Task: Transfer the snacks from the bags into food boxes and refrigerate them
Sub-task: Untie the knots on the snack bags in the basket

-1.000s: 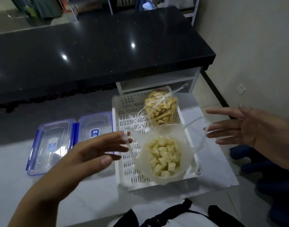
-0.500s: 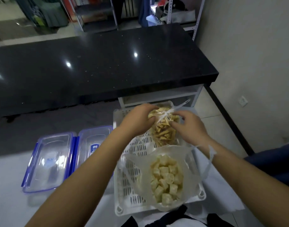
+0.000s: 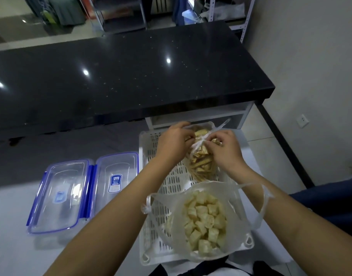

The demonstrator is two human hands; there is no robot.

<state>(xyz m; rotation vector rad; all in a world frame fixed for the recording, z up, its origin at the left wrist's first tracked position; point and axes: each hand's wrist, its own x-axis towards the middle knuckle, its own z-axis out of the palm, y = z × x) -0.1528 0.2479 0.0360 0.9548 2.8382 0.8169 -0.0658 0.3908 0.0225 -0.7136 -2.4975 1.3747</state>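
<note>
Both hands work the knot: left hand (image 3: pixel 174 143) and right hand (image 3: pixel 224 149) pinch the tied chip bag (image 3: pixel 201 162) in the basket (image 3: pixel 149 148). Next, loosen it and pour into the box (image 3: pixel 116 176).

Both forearms extend forward from the lower frame edge, bare, converging toward mid-frame. Left hand (image 3: pixel 174 141): knuckles up, fingers curled inward toward the right, thumb side hidden. Right hand (image 3: pixel 224 148): back of hand facing the camera, fingers curled inward toward the left. Fingertips of the two hands nearly meet; each grip pinches thin plastic. Wrists roughly level, slightly flexed.
</note>
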